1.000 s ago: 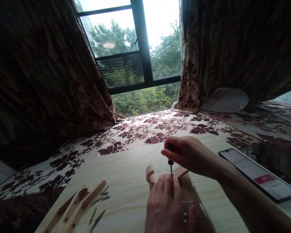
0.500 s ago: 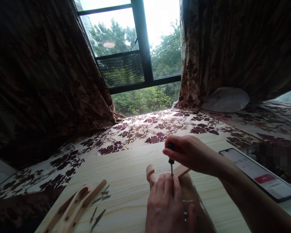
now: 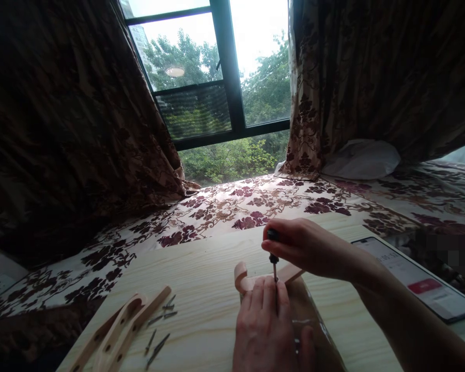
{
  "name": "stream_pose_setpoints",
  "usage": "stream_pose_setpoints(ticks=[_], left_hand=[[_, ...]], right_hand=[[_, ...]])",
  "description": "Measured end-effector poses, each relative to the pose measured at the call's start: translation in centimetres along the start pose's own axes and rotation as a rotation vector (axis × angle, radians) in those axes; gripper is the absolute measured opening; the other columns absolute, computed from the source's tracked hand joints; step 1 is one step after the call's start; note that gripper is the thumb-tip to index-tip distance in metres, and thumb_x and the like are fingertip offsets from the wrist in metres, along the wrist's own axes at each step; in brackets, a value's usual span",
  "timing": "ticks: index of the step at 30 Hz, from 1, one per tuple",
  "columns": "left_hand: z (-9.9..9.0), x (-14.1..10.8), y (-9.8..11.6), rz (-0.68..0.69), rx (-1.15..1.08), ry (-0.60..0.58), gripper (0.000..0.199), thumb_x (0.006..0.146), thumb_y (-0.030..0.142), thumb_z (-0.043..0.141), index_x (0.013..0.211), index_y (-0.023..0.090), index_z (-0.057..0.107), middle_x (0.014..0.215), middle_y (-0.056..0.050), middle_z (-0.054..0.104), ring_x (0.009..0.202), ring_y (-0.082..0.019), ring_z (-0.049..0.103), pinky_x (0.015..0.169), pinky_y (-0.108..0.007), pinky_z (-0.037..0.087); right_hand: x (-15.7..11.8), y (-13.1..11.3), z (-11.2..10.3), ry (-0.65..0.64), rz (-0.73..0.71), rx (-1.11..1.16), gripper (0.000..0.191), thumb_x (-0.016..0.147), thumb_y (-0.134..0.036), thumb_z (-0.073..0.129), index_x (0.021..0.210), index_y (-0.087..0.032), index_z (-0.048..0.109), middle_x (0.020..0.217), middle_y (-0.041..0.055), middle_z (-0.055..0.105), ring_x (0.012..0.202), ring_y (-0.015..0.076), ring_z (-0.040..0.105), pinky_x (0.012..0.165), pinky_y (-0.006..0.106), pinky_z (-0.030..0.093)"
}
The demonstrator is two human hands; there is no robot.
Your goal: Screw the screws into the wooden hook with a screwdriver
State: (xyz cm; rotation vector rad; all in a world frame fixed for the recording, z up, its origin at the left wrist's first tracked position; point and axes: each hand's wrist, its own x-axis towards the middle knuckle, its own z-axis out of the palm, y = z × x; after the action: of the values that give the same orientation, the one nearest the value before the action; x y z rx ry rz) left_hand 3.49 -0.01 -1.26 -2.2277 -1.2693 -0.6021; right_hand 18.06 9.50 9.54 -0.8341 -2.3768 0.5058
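Observation:
My right hand [image 3: 294, 243] is closed around the black handle of a screwdriver [image 3: 273, 253], which stands upright with its shaft pointing down. My left hand [image 3: 261, 325] lies palm down across a curved, light wooden piece [image 3: 241, 278], with its fingers beside the screwdriver's tip. The tip itself is hidden behind the fingers. Under and to the right of my left hand is a brown, shiny piece [image 3: 318, 330]. The wooden piece's hooked end shows at the left, and its other end reaches under my right hand.
Several wooden pieces with holes [image 3: 120, 330] lie on the pale wooden board [image 3: 201, 268] at the left, beside several loose screws [image 3: 157, 349]. A phone [image 3: 422, 279] lies at the right. Behind are a floral cloth [image 3: 248, 206], curtains and a window.
My right hand has turned very slightly at the screwdriver's handle. My left hand stays in place on the wooden piece.

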Motion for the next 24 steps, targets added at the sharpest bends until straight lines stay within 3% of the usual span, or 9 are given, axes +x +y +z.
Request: stream_pose_setpoints(ticks=[6,12,19,24], left_hand=[[0.04,-0.08,0.02,-0.012,-0.007,-0.003,0.053,0.082,0.037,0.054,0.123,0.003,0.052,0.118,-0.023,0.057,0.105,-0.036,0.058,0.082,-0.048,0.057],[0.06,-0.09,-0.11,-0.01,-0.012,-0.015,0.055,0.082,0.038,0.055,0.124,0.003,0.052,0.119,-0.023,0.056,0.107,-0.037,0.057,0.083,-0.049,0.056],[0.01,-0.05,-0.05,-0.025,-0.021,-0.017,0.053,0.082,0.037,0.055,0.123,0.004,0.052,0.119,-0.023,0.056,0.107,-0.036,0.056,0.084,-0.049,0.056],[0.05,-0.13,-0.09,-0.019,-0.012,-0.028,0.054,0.083,0.039,0.055,0.124,0.003,0.052,0.119,-0.023,0.057,0.107,-0.036,0.057,0.084,-0.048,0.055]], right_hand=[[0.35,0.25,0.24,0.071,0.062,-0.082,0.018,0.087,-0.035,0.056,0.076,-0.02,0.056,0.062,-0.0025,0.058,0.055,0.0108,0.045,0.053,0.024,0.028],[0.09,0.2,0.25,0.027,-0.002,-0.06,0.011,0.087,-0.03,0.054,0.083,-0.021,0.057,0.067,-0.0023,0.06,0.058,0.0111,0.047,0.055,0.024,0.03],[0.35,0.14,0.41,0.075,0.099,-0.129,0.019,0.087,-0.036,0.055,0.079,-0.019,0.054,0.066,0.0001,0.061,0.056,0.0124,0.048,0.054,0.025,0.028],[0.17,-0.33,0.07,0.028,0.033,-0.047,0.014,0.09,-0.032,0.051,0.084,-0.021,0.056,0.07,-0.0015,0.065,0.061,0.0127,0.052,0.057,0.024,0.031]])
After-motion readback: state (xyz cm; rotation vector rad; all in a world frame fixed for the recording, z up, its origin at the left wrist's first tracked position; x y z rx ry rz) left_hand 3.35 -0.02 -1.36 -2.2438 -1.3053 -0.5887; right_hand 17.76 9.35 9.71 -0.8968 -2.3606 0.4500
